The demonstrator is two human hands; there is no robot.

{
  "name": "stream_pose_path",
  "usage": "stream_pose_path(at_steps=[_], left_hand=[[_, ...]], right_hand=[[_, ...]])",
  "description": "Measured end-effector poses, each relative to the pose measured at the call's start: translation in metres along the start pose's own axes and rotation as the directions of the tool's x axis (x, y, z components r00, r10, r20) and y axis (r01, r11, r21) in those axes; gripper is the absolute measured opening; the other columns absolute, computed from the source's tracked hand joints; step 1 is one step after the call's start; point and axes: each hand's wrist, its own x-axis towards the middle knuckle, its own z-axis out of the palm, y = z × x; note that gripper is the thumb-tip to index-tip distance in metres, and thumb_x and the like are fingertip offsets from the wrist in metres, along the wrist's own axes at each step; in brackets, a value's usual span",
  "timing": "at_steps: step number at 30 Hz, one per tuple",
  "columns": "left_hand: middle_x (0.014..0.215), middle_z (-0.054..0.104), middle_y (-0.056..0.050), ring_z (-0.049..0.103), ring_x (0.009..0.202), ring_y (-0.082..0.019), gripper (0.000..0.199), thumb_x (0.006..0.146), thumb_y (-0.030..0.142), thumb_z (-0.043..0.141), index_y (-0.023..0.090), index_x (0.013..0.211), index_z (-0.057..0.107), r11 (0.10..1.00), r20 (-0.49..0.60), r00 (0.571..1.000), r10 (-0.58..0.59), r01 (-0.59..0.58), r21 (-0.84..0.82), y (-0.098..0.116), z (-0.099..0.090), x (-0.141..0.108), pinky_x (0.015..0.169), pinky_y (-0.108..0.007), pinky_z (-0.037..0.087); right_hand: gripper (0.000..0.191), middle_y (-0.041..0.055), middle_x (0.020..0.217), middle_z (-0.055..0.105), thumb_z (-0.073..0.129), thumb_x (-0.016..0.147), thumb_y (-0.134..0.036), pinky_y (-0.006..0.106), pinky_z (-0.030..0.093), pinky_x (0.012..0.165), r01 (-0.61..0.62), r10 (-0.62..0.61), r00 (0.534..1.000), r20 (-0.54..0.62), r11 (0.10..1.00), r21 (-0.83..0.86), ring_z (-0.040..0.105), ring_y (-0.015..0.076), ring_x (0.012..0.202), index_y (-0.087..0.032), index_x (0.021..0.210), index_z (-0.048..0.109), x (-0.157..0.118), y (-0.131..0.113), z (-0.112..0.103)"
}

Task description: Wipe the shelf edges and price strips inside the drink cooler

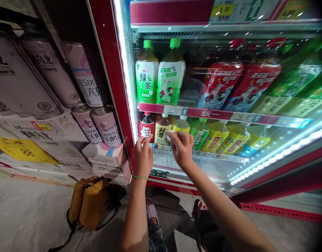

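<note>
Bottles fill the lit cooler, and both hands are up at its lower shelf [192,154], at the left end of the row. The right hand [182,148] has its fingers pinched together on something small and whitish, perhaps a bottle cap or a wad of cloth; I cannot tell which. It sits just in front of the pale yellow bottle [180,125] and the amber tea bottle [163,128]. The left hand [143,156], with a thin green band at the wrist, reaches toward the dark plum-drink bottle [146,126] at the very end of the row; its fingers are curled loosely and lie at the shelf edge, holding nothing that I can see.

Above, two green-capped tea bottles [158,73] stand upright on the next shelf. Left of the cooler, large cans [97,124] rest on stacked cartons, and a yellow backpack [89,201] lies on the floor below them.
</note>
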Motion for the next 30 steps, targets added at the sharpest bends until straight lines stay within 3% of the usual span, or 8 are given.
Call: stream_pose_path(at_steps=[2,7,12,14,18,23,28,30], left_hand=[[0.132,0.051,-0.011,0.054,0.126,-0.024,0.049,0.099,0.009,0.045,0.028,0.145,0.053,1.000,0.002,1.000,-0.003,0.003,-0.001,-0.001,0.000,0.000,0.114,-0.049,0.049],[0.133,0.051,-0.011,0.054,0.128,-0.024,0.051,0.099,0.008,0.045,0.028,0.145,0.053,1.000,-0.010,1.000,-0.015,0.015,0.003,-0.003,-0.001,0.000,0.114,-0.048,0.049],[0.137,0.051,-0.011,0.054,0.132,-0.025,0.054,0.098,0.009,0.044,0.029,0.148,0.049,0.999,-0.021,0.999,-0.037,0.037,0.016,-0.006,-0.006,0.001,0.114,-0.047,0.049],[0.138,0.051,-0.011,0.054,0.133,-0.025,0.054,0.099,0.009,0.044,0.028,0.148,0.049,0.999,-0.022,0.999,-0.046,0.046,0.012,-0.007,-0.008,0.001,0.115,-0.046,0.049],[0.136,0.053,-0.010,0.056,0.131,-0.023,0.054,0.098,0.007,0.043,0.028,0.147,0.050,0.998,-0.037,0.997,-0.061,0.062,0.008,-0.010,-0.012,0.002,0.114,-0.044,0.050],[0.137,0.054,-0.011,0.058,0.131,-0.023,0.056,0.096,0.006,0.044,0.029,0.146,0.051,0.994,-0.051,0.994,-0.101,0.103,0.042,-0.012,-0.018,0.002,0.110,-0.040,0.053],[0.138,0.057,-0.012,0.058,0.132,-0.023,0.054,0.095,0.006,0.045,0.027,0.144,0.053,0.990,-0.075,0.989,-0.128,0.131,0.043,-0.015,-0.021,0.003,0.112,-0.039,0.051],[0.138,0.058,-0.011,0.058,0.132,-0.024,0.054,0.096,0.006,0.044,0.027,0.145,0.053,0.989,-0.089,0.986,-0.139,0.143,0.040,-0.016,-0.021,0.004,0.112,-0.040,0.051]], right_hand=[[0.038,0.0096,0.113,0.063,0.058,0.100,-0.016,0.039,0.042,0.094,-0.043,0.043,0.998,-0.039,0.999,-0.021,0.056,0.0226,0.104,-0.028,0.135,0.064,0.006,-0.004,0.006],[0.026,0.0079,0.109,0.068,0.060,0.101,-0.021,0.035,0.040,0.083,0.272,-0.267,0.941,0.208,0.962,0.005,0.055,0.0212,0.099,-0.024,0.125,0.068,-0.001,-0.018,0.015],[0.035,0.0102,0.115,0.066,0.059,0.100,-0.018,0.036,0.040,0.092,0.054,-0.053,0.995,0.081,0.998,-0.012,0.053,0.0234,0.105,-0.025,0.134,0.065,0.013,-0.024,0.015],[0.038,0.0107,0.117,0.066,0.060,0.099,-0.018,0.037,0.038,0.093,0.073,-0.070,0.995,0.068,0.996,-0.042,0.053,0.0242,0.109,-0.025,0.137,0.063,0.017,-0.027,0.018],[0.029,0.0075,0.114,0.070,0.062,0.101,-0.026,0.037,0.031,0.089,0.256,-0.240,0.948,0.207,0.965,-0.053,0.053,0.0223,0.108,-0.027,0.130,0.066,0.014,-0.035,0.022],[0.034,0.0087,0.118,0.069,0.061,0.100,-0.025,0.040,0.027,0.090,0.048,-0.035,0.994,0.106,0.991,-0.124,0.052,0.0250,0.109,-0.031,0.134,0.065,0.025,-0.041,0.028],[0.023,0.0069,0.109,0.071,0.060,0.103,-0.030,0.039,0.027,0.086,0.297,-0.279,0.940,0.196,0.952,-0.069,0.050,0.0231,0.103,-0.027,0.123,0.069,0.022,-0.050,0.034],[0.021,0.0060,0.110,0.072,0.060,0.103,-0.032,0.039,0.027,0.086,0.291,-0.271,0.939,0.213,0.954,-0.069,0.050,0.0226,0.103,-0.027,0.122,0.069,0.022,-0.053,0.034]])
